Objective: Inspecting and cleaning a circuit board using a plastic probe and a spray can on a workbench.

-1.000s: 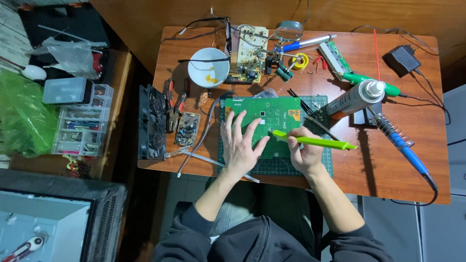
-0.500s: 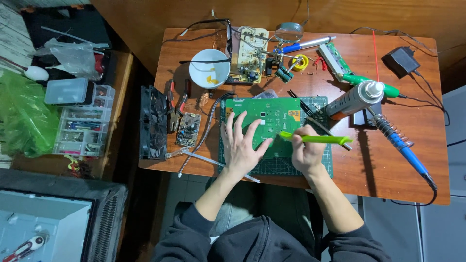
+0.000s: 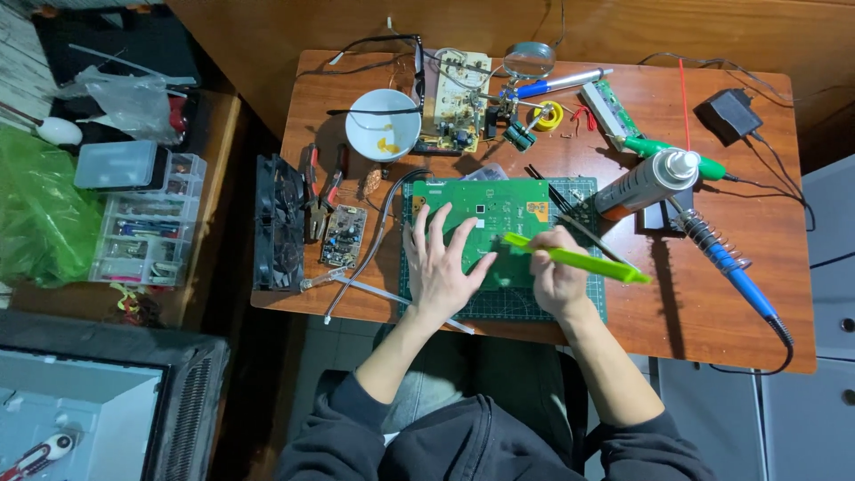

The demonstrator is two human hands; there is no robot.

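Head view: left hand [image 3: 443, 264] lies flat with fingers spread on the green circuit board [image 3: 485, 214], pressing it down, grasping nothing; the board sits on a dark green cutting mat [image 3: 588, 191] at the near middle of the wooden table [image 3: 712, 294]. Right hand [image 3: 557, 276] is closed around a lime-green plastic tool [image 3: 579, 258], its tip resting on the board's right part, its handle pointing right. Nearby: grey spray can [image 3: 643, 183] just right of the board, blue-handled soldering iron [image 3: 735, 267] further right, white bowl [image 3: 383, 125] behind.

Electronics hobby workbench: soldering iron [image 3: 730, 267], circuit boards [image 3: 485, 218], parts organizer [image 3: 142, 233].
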